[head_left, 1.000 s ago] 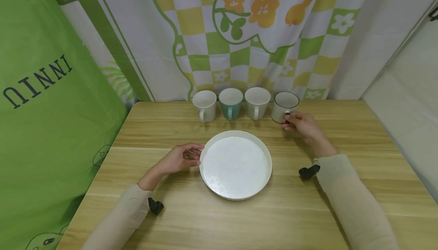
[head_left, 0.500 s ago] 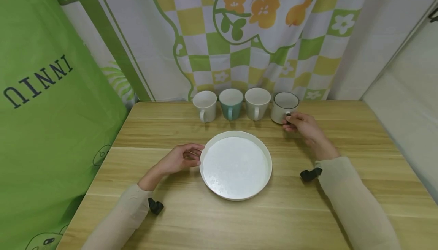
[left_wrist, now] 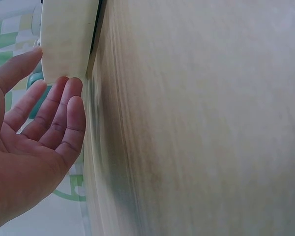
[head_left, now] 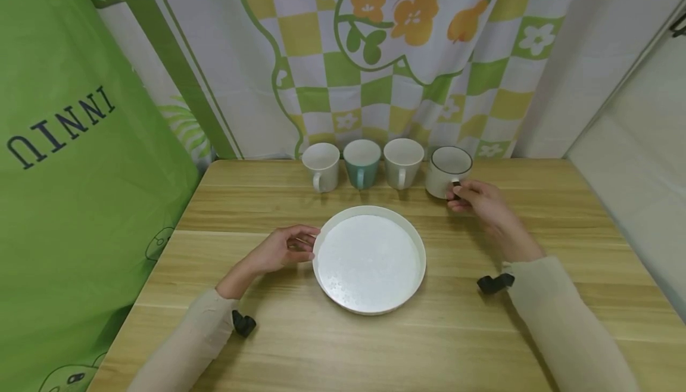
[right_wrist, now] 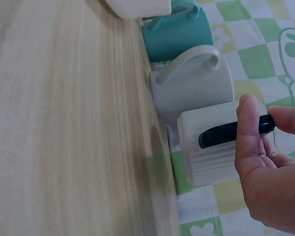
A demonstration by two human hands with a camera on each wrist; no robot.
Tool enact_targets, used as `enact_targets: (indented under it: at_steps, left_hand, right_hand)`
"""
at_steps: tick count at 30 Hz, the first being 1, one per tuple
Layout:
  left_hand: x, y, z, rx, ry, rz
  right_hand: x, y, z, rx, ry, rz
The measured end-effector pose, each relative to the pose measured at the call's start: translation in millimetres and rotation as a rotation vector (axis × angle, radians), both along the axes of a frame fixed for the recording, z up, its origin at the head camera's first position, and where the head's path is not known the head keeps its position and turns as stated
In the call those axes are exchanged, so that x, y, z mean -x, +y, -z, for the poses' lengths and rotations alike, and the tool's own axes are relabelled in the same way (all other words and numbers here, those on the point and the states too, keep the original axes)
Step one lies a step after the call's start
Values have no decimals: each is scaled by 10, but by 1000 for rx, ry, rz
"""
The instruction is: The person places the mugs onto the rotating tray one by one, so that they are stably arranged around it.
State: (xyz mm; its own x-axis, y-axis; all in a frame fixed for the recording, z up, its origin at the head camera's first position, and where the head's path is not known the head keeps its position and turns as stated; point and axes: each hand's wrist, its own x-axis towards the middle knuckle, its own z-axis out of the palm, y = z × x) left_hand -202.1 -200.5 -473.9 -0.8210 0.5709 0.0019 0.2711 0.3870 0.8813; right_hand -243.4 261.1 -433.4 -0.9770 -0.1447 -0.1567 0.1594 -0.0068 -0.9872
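Note:
My right hand pinches the black handle of a white mug with a dark rim, at the right end of a row of mugs. In the right wrist view a narrow gap shows between this mug's base and the tabletop. My left hand has its fingers loosely bent at the left side of a round white tray. The left wrist view shows its fingertips against the tray's outer wall, not wrapped round it.
Left of the held mug stand a white mug, a teal mug and another white mug, handles facing me. A patterned curtain hangs behind the wooden table. Green cloth hangs on the left.
My right hand has drawn the dark-rimmed mug slightly to the right and towards me, away from its neighbour. The left hand and the tray have stayed in place.

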Motion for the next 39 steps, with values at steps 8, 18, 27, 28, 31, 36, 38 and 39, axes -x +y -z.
enact_targets:
  at_steps: [8, 18, 27, 28, 31, 36, 38, 39]
  left_hand:
    - [2, 7, 5, -9, -8, -3]
    - [4, -4, 15, 11, -30, -10]
    - [-5, 3, -2, 7, -25, -7]
    - [-6, 7, -6, 7, -25, -7]
    - [-9, 12, -12, 11, -22, -5]
    - [-8, 13, -6, 10, -21, -3]
    - [-10, 12, -3, 8, -23, -4]
    - [-8, 10, 0, 7, -22, -5]
  right_hand:
    - [-150, -28, -93, -5, 53, -32]
    - [-319, -72, -167, -11, 69, -47]
    - [-462, -133, -261, -12, 89, -83]
    - [-474, -143, -271, -12, 88, -83]
    - [-503, -173, -288, -32, 92, -91]
    - [-555, -236, -313, -17, 117, -128]
    - [-577, -263, -321, 5, 127, -145]
    - [-587, -276, -324, 10, 134, -154]
